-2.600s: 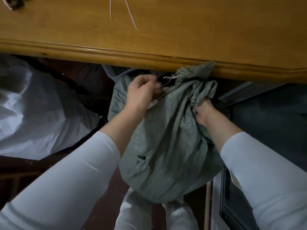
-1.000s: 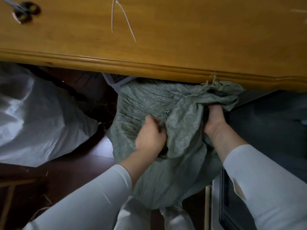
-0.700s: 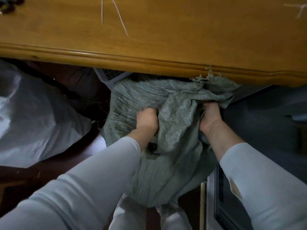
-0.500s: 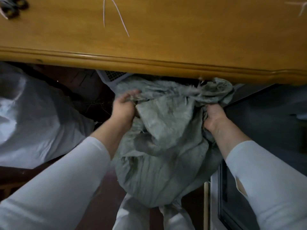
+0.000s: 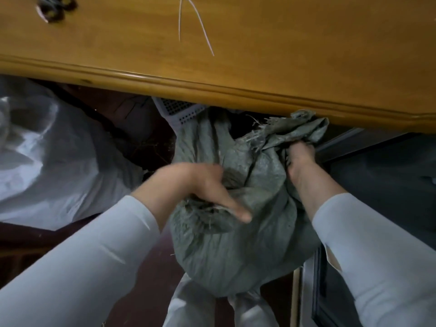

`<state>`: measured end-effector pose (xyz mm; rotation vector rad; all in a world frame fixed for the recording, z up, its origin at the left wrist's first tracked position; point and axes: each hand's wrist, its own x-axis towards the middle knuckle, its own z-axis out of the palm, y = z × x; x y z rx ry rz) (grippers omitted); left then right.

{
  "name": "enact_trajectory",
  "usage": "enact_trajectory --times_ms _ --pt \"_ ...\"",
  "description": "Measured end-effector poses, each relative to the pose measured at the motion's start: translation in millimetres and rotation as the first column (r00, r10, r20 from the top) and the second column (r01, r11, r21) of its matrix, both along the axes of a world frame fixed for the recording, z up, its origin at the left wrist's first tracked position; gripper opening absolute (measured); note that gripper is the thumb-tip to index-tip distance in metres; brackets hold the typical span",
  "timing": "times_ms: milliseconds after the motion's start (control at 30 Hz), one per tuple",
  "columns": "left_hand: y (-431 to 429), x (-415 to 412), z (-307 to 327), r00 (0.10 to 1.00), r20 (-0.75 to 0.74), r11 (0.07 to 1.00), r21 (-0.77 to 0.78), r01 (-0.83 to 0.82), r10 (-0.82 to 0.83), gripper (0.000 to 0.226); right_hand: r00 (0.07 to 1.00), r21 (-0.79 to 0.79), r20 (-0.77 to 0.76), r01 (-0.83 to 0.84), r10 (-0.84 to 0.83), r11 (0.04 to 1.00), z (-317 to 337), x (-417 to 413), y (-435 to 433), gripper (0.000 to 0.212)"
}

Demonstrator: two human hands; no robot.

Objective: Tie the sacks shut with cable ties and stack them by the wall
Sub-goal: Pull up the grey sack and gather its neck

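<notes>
Dark red-brown floor [image 5: 146, 279] lies under us. At six o'clock our white trouser legs [image 5: 188, 310] stand against the bottom of the grey-green sack [image 5: 236, 251], which sits just ahead of them in the middle of the view. White sleeves [image 5: 94, 256] come in from seven and five o'clock.

Our left hand [image 5: 200, 185] lies on the sack's front, thumb stretched straight over a frayed fold and the other fingers sunk in the cloth. It is blurred, so we cannot tell whether they grip. Our right hand [image 5: 299, 161], at two o'clock on the sack, has its fingers curled round the bunched neck.

At three o'clock a dark cabinet [image 5: 377, 185] stands just beside the sack and hems it in. At nine o'clock, well apart, a white sack [image 5: 47, 161] slumps. At twelve o'clock a white perforated basket [image 5: 179, 112] pokes out behind the sack, and the wooden table [image 5: 259, 67] overhangs it all, its moulded edge right above the frayed neck. On the tabletop lie two white cable ties [image 5: 200, 27], meeting at their far end. At eleven o'clock are scissors [image 5: 54, 8], cut off by the frame.

Half a second ago our left hand held the sack's rim up at ten o'clock. Now it has dropped to the middle of the cloth, and that side of the mouth has slumped. Our right hand keeps the same hold.
</notes>
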<state>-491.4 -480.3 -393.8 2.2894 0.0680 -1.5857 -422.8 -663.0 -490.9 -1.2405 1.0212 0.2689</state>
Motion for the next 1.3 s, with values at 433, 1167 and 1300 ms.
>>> enact_trajectory --times_ms 433,1167,1300 --pt "21 27 -8 0.464 0.057 0.372 -0.688 -0.623 0.884 0.030 0.930 -0.245 0.063 -0.338 0.363 0.909 6 -2 5 0.048" --pt "10 50 -21 0.420 0.101 0.383 -0.637 -0.669 0.902 0.025 0.970 -0.124 0.152 -0.173 0.191 0.977 20 -3 11 0.046" --pt "10 49 -25 0.390 0.007 0.302 -0.645 -0.702 0.921 0.033 0.948 0.263 0.233 -0.277 0.218 0.924 26 -8 20 0.037"
